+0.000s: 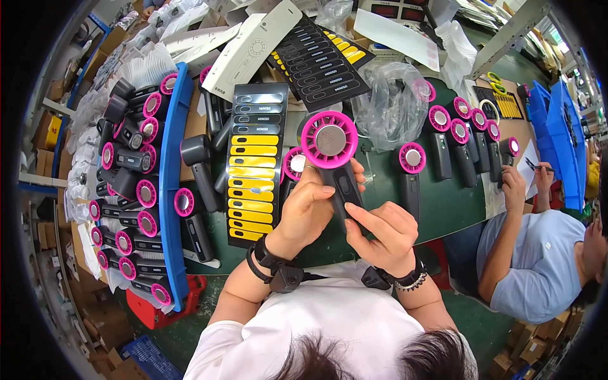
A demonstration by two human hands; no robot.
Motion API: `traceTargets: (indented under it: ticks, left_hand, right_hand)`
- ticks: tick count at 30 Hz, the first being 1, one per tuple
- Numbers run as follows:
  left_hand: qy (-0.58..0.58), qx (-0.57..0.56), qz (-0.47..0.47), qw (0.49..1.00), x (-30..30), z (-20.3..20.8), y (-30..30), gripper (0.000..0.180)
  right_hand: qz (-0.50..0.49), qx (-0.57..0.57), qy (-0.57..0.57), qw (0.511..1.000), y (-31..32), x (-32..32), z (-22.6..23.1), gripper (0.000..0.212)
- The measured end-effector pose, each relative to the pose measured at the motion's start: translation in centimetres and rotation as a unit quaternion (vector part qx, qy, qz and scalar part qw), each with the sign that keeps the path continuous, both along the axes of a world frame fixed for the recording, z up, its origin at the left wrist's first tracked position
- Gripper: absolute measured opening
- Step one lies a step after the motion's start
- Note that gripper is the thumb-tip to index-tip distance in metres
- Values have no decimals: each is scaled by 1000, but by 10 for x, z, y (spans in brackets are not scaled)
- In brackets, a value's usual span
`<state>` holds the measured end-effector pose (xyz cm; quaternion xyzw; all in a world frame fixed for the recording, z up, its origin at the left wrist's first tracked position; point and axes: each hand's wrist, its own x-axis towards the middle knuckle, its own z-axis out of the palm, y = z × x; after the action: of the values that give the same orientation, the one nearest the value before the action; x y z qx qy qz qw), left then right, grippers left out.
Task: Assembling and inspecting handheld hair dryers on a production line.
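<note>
A black handheld fan (pixel 330 139) with a pink ring and silver centre is held up in front of me, its face toward the camera. My left hand (pixel 310 206) wraps around the handle, with the thumb along its side. Curled at the lower handle, my right hand (pixel 387 237) touches its front with the index finger, the thumb close to the handle's end. Just left of the left hand lies a black sheet of stickers (pixel 253 164), most of its slots showing yellow backing. Another fan (pixel 294 163) lies partly hidden behind the left hand.
At left, a blue tray (pixel 170 190) holds several fans. More fans (pixel 460 132) lie to the right, beside a crumpled clear bag (pixel 392 101). Further sticker sheets (pixel 323 63) and a white box (pixel 253 47) sit at the back. A co-worker (pixel 532 259) sits at right.
</note>
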<state>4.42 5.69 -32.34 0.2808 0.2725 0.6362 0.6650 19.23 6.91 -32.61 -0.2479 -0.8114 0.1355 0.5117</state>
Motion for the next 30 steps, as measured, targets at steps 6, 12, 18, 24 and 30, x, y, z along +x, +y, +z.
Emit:
traceTargets:
  ticks: [6,12,18,24,30]
  left_hand:
    - [24,3,7,1000,0,3,0,54]
    - [35,5,10,999,0,4,2,54]
    - [49,3,12,999,-1,2,4,49]
    - [61,8,26,998,1,1,4,43]
    - [67,9,48,997,4,3,4,40]
  right_hand:
    - [3,-6,8,1000,0,-1,1,30]
    - [2,-4,12,1000,2,-3,2,29]
    - [-3,-25,10,1000,1,-5,2,29]
    - [-1,-24,18,1000,2,-7,0,29]
    - [5,-23,24,999,2,-6,-1,28]
